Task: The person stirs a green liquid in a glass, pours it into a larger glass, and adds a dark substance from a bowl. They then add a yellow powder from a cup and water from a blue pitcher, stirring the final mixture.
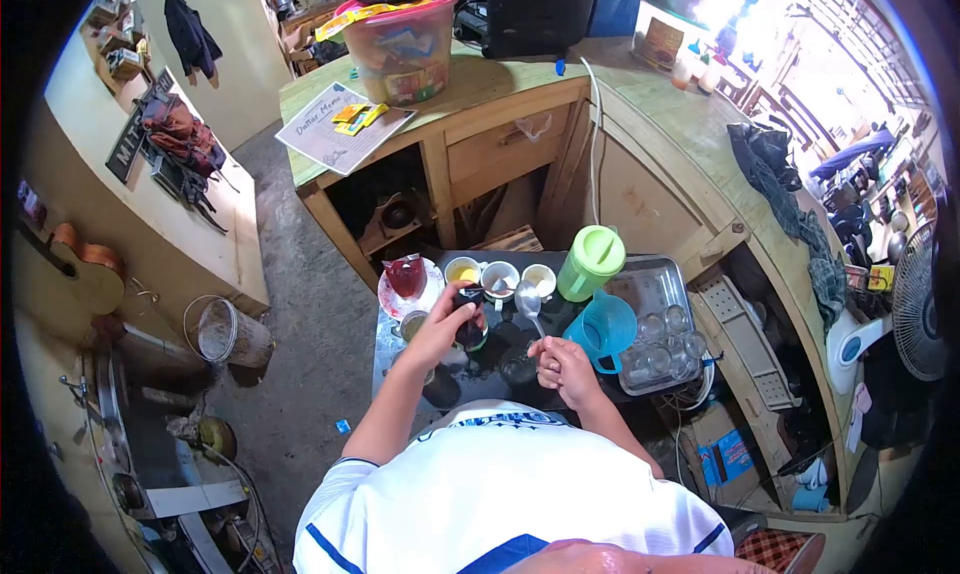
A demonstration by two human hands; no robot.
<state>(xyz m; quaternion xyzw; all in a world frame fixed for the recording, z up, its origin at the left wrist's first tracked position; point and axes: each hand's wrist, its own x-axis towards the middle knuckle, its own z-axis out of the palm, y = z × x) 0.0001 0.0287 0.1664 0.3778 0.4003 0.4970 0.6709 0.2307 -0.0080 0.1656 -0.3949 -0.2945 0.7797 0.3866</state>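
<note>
My left hand [443, 331] is closed around a dark, bottle-like container [468, 319] over the low table; its kind is hard to make out. In my right hand [566, 371] is a metal spoon [529, 300], gripped by the handle with its bowl raised near the cups. Just beyond stand a white cup with something yellow inside [463, 270], a middle white cup [499, 282] and a right-hand white cup [541, 278]. Left of them, a plate [425, 301] bears a dark red packet [405, 277].
Right of the cups stand a green lidded pitcher [592, 264] and a blue jug [606, 324]. A metal tray [655, 272] holds several upturned glasses [660, 359]. A wooden counter [510, 79] curves around the table, bearing a tub of sachets [405, 59]. A bucket [235, 334] stands on the floor at left.
</note>
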